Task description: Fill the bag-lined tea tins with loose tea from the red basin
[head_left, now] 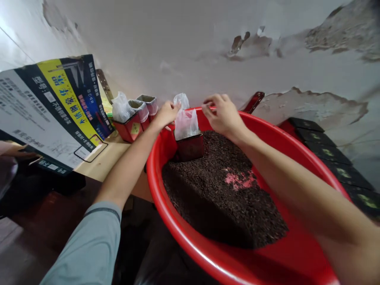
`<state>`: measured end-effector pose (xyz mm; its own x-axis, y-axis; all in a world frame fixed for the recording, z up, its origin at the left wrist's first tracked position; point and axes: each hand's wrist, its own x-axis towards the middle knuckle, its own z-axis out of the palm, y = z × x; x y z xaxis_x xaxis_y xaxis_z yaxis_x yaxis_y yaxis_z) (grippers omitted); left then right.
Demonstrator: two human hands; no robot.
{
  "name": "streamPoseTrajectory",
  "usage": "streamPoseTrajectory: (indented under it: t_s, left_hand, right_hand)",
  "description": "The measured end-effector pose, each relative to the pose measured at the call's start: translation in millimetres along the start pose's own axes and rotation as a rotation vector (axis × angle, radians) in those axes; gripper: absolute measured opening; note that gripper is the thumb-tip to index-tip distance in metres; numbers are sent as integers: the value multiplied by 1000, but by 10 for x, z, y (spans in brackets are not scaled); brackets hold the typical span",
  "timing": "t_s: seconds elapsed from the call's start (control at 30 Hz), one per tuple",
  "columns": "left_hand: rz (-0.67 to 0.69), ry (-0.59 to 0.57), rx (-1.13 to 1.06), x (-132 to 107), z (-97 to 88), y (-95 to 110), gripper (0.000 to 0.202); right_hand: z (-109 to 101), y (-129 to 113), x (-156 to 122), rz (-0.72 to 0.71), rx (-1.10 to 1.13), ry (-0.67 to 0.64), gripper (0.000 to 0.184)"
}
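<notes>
In a large red basin [160, 190] lies a bed of dark, dry flakes that look like tea leaves [208, 186]. A dark red, box-shaped tin [190, 149] stands upright on them near the basin's far left wall. From its mouth rises a clear plastic bag [187, 124]. My left hand [168, 114] is closed, thumb and fingers pinching the bag's upper left edge. My right hand [224, 118] hovers right of the bag, apart from it, with bent, spread fingers and nothing visible in them.
Left of the basin, several red tins [127, 128] with plastic liners stand on a wooden surface [97, 166], beside a large printed carton [59, 107]. Several dark boxes [335, 152] line the right side. A peeling wall [178, 47] rises behind. Part of another person's arm [13, 149] shows at far left.
</notes>
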<state>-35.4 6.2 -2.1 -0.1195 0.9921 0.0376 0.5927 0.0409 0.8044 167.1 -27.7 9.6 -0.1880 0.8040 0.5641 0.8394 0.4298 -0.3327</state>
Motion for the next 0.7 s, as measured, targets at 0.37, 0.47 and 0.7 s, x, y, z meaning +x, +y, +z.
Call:
streamPoseTrajectory:
  t_s: [0.37,0.47,0.7]
  left_hand:
    - [149,-223,142,-269,-171,78,10]
    - [125,-156,295,-258,-125,44,18]
    - [-23,39,366,-144,-137,-58,24]
  right_hand:
    - [323,59,524,-74,-99,-501,21]
    - [304,125,432,-90,-215,-449,34]
    - [285,23,273,-63,-275,-389,21]
